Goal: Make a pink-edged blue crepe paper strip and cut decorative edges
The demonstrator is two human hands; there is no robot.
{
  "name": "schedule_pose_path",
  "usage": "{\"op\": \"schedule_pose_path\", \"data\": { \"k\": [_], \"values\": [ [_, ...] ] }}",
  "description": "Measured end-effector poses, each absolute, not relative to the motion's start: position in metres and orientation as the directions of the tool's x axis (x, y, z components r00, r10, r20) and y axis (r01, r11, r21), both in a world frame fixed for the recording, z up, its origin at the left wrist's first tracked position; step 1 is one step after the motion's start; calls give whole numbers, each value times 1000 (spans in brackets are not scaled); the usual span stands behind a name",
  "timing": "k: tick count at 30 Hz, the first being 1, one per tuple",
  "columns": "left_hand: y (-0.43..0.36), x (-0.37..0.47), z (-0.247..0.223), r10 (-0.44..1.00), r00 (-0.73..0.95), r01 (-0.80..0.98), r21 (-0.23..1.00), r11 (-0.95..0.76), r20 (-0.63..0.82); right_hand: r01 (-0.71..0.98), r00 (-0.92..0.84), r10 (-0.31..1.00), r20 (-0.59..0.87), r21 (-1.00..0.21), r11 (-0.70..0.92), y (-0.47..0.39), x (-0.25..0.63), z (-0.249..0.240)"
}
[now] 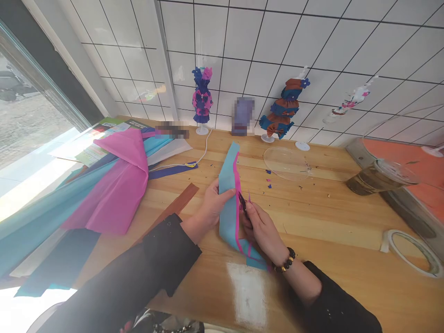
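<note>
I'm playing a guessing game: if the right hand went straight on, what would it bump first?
Going forward and left, the right hand and its scissors would probably meet the blue, pink-edged strip first. Depth is unclear, so they may already touch.

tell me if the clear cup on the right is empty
Not empty: the cup shows something dark through its clear side. Exact level: cannot tell.
</note>
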State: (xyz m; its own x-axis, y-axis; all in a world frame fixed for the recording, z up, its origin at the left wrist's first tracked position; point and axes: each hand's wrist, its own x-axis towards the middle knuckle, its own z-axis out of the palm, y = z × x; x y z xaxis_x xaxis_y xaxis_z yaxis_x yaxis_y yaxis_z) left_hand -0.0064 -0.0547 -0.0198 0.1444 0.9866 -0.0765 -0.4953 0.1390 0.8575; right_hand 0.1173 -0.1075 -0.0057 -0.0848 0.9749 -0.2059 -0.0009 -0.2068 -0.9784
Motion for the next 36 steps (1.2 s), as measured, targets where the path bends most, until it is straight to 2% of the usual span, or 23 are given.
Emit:
{"op": "schedule_pose_path", "data": {
  "k": [3,9,16,25,30,36],
  "values": [
    [-55,-5,-20,988,143,-464,879,112,-50,-54,-99,959,-267,-961,-273,-108,116,-2],
    [-59,-3,-19,986,157,-436,892,118,-54,-154,-138,948,-285,-940,-305,-110,114,-5],
    [-60,-4,-17,976,207,-514,843,161,-60,-241,-122,942,-313,-911,-334,-108,117,-6],
    [-60,-2,-15,978,211,-550,827,116,3,-134,-152,923,-353,-918,-373,-107,119,-7],
    [-60,-4,-15,956,286,-520,827,215,-68,-123,-167,912,-373,-910,-395,-108,120,-6],
    [-53,-11,-14,870,455,-513,743,430,-189,-89,-258,897,-358,-916,-391,-110,120,-3]
  ]
}}
